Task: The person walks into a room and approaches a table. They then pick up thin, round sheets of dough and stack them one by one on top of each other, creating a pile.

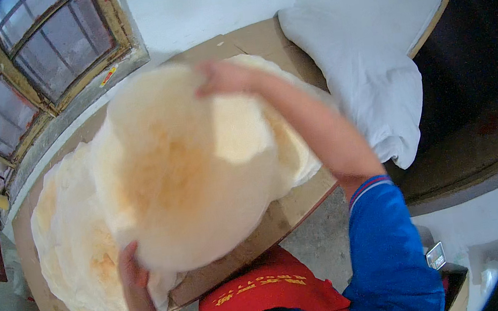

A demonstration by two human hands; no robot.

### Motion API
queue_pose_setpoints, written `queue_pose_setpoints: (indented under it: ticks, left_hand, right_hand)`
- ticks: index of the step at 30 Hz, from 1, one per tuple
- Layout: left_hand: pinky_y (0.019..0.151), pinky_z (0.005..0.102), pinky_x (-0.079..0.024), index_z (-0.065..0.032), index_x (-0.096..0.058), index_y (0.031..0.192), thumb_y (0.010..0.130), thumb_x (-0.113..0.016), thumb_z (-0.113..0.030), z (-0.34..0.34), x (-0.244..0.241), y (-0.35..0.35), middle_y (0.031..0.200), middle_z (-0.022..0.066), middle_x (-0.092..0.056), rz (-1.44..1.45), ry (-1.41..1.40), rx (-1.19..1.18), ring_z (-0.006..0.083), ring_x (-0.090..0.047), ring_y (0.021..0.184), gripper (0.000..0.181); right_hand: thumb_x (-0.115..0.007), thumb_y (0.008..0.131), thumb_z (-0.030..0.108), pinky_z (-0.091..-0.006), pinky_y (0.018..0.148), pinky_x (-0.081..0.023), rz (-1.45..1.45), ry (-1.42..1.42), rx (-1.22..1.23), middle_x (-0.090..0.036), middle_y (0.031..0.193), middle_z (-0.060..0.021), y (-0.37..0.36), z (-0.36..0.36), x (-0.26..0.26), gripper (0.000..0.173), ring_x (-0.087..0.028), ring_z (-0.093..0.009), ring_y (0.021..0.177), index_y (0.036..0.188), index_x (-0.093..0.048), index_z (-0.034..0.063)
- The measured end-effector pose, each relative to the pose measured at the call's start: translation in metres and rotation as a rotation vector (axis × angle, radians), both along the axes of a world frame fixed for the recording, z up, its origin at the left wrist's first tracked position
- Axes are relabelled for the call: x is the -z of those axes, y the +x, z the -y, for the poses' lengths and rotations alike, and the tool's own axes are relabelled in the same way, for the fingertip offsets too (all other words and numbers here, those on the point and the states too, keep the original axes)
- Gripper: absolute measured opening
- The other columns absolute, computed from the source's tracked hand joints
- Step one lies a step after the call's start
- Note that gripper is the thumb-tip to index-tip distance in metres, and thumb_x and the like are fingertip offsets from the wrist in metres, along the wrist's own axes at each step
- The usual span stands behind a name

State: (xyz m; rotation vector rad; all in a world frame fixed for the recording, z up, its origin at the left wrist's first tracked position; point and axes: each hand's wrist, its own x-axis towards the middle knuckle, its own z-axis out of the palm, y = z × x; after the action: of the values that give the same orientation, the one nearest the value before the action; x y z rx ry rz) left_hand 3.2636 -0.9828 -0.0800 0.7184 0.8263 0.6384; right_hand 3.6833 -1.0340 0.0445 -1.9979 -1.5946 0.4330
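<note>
A large, round, thin flatbread [163, 174], pale with a browned middle, is held up in front of me, blurred by motion. At its near left edge, my left hand [133, 266] grips the rim with the thumb upward. My right hand [224, 77], also blurred, reaches across and pinches the far edge. Beneath and to the left lies a pile of similar flatbreads [68, 249] with ragged, overlapping edges. More flatbread [291, 143] shows to the right, under my right forearm; the held piece hides part of it.
Brown cardboard [225, 269] covers the table. A white cloth [359, 73] drapes over its right end, beside a dark rounded surface [462, 131]. A barred window [61, 43] and white wall [213, 3] bound the far side. My red apron [264, 287] bears writing.
</note>
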Motion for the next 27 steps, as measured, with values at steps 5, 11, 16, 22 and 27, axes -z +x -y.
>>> queue_pose_setpoints:
  ticks: [5,11,16,22,27]
  left_hand:
    - [0.088,0.0406,-0.039,0.0028,-0.043,0.113,0.085,-0.050,-0.026,0.070,-0.014,0.191,0.115,0.0142,-0.049,0.208,-0.367,0.432,0.0255,-0.050,0.102,0.041]
    - [0.091,0.0411,-0.036,-0.0022,-0.041,0.118,0.079,-0.057,-0.021,0.109,0.000,0.241,0.120,0.0178,-0.044,-0.563,1.270,0.678,0.0364,-0.045,0.106,0.046]
    - [0.101,0.0424,-0.020,-0.0090,-0.031,0.128,0.072,-0.063,-0.025,0.106,-0.003,0.329,0.135,0.0163,-0.022,-0.645,1.756,0.755,0.0347,-0.019,0.125,0.066]
    - [0.102,0.0509,-0.004,-0.0168,-0.024,0.133,0.073,-0.055,-0.045,0.118,0.050,0.386,0.139,0.0158,-0.013,-0.674,1.903,0.988,0.0377,-0.007,0.128,0.073]
    - [0.102,0.0506,-0.004,-0.0149,-0.022,0.133,0.075,-0.052,-0.045,0.115,0.051,0.373,0.139,0.0147,-0.014,-0.533,1.863,0.918,0.0352,-0.007,0.128,0.072]
  right_hand:
    - [-0.051,0.081,0.021,-0.0355,0.081,-0.042,0.107,0.428,0.478,-0.055,0.105,-0.0170,0.171,0.058,0.010,0.038,-0.053,-0.030,0.096,0.115,-0.045,0.0050]
    - [-0.042,0.086,0.029,-0.0366,0.101,-0.022,0.200,-0.068,0.643,-0.031,0.130,-0.0193,0.240,0.212,0.170,0.046,-0.027,-0.031,0.122,0.126,-0.034,0.0062]
    - [-0.051,0.080,0.025,-0.0372,0.104,-0.017,0.541,-0.384,0.678,-0.024,0.135,-0.0141,0.325,0.321,0.207,0.055,-0.020,-0.029,0.125,0.129,-0.030,0.0095]
    - [-0.054,0.078,0.016,-0.0347,0.104,-0.017,0.474,-0.298,0.593,-0.027,0.134,-0.0142,0.356,0.361,0.197,0.061,-0.021,-0.030,0.125,0.131,-0.025,0.0091]
    - [-0.049,0.080,0.015,-0.0340,0.105,-0.013,0.438,-0.318,0.558,-0.021,0.137,-0.0140,0.387,0.374,0.216,0.054,-0.017,-0.029,0.127,0.129,-0.028,0.0032]
